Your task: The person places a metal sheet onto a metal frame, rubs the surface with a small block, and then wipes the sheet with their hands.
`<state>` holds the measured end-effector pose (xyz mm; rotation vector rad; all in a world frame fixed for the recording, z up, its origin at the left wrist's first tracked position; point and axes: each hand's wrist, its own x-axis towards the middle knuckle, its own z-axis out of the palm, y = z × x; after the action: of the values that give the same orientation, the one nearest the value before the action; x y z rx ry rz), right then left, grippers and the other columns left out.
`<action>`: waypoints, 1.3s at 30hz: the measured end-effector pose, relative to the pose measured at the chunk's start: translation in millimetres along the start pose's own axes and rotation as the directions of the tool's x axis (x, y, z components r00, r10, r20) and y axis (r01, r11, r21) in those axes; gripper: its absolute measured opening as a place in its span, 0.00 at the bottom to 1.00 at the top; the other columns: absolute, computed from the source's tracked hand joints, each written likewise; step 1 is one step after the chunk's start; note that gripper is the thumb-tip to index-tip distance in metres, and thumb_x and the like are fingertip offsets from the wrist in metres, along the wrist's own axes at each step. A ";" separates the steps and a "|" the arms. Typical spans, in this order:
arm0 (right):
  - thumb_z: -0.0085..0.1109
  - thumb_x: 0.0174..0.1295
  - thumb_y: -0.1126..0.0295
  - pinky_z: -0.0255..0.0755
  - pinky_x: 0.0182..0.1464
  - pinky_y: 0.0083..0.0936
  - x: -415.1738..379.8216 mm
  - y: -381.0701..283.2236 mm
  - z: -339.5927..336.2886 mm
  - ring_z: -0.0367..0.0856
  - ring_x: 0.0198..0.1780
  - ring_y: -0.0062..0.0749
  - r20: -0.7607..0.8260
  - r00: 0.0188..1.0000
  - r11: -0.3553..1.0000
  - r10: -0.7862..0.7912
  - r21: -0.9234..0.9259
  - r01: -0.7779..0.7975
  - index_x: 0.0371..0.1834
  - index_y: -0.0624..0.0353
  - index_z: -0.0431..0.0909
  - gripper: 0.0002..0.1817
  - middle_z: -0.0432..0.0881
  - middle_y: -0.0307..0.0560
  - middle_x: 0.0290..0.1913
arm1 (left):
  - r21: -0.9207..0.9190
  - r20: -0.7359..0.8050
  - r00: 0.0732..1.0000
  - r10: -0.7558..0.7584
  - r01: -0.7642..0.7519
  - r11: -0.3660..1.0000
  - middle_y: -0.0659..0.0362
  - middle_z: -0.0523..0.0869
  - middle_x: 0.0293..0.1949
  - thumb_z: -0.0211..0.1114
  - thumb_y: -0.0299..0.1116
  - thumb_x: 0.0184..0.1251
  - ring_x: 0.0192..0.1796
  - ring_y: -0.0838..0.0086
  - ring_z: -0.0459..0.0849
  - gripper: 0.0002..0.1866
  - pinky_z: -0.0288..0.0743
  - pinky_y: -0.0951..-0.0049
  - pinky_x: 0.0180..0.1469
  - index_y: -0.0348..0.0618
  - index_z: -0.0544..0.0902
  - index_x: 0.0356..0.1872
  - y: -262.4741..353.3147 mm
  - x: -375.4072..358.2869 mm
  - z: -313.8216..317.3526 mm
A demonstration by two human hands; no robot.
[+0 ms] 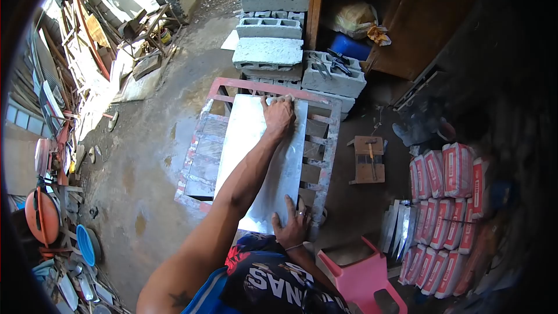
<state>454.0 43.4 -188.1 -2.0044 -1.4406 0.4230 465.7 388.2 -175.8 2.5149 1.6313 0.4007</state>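
A pale, shiny rectangular sheet (247, 139) lies lengthwise on a worn, reddish slatted frame (331, 139). My left hand (279, 117) is stretched out to the sheet's far end, with most fingers bent and pressed together; anything under them is too small to make out. Near the sheet's close right edge, my right hand (290, 227) rests flat with its fingers apart and a ring on one finger.
Concrete blocks (270, 52) stand beyond the frame, some bearing tools (331, 65). To the right are a small wooden stool (367, 168) with a hammer, a pink chair (363, 279) and stacked bags (444, 215). Scrap wood (87, 40) and a blue basin (87, 244) lie left.
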 end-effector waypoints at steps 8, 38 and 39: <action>0.64 0.62 0.52 0.65 0.67 0.56 -0.9 -5.4 4.0 0.71 0.65 0.65 -0.053 0.999 1.000 0.011 -0.007 -0.011 0.75 0.51 0.71 0.37 0.71 0.70 0.67 | 0.013 0.013 0.998 0.059 -0.059 0.998 0.52 0.91 0.42 0.51 0.33 0.73 0.50 0.58 0.89 0.16 0.48 0.39 0.74 0.43 0.85 0.50 -5.8 6.0 -8.7; 0.66 0.61 0.54 0.65 0.68 0.55 0.6 -0.3 6.0 0.71 0.66 0.66 -0.096 0.995 1.000 -0.026 0.014 0.027 0.75 0.49 0.71 0.37 0.71 0.70 0.67 | -0.028 -0.083 0.997 0.005 -0.007 1.000 0.49 0.88 0.26 0.50 0.35 0.74 0.37 0.55 0.90 0.16 0.53 0.43 0.71 0.48 0.87 0.48 -21.2 -0.9 -6.6; 0.66 0.61 0.54 0.65 0.68 0.55 1.8 0.6 3.8 0.71 0.66 0.66 -0.097 0.995 0.999 -0.031 0.013 0.033 0.75 0.49 0.71 0.37 0.71 0.70 0.67 | -0.018 -0.093 0.996 -0.001 -0.001 1.000 0.49 0.88 0.25 0.50 0.35 0.74 0.37 0.56 0.90 0.15 0.54 0.43 0.70 0.48 0.87 0.47 -19.9 -17.2 -3.5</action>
<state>452.8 46.1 -191.2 -1.9599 -1.4041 0.3181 440.6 380.6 -179.9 2.5190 1.6512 0.5372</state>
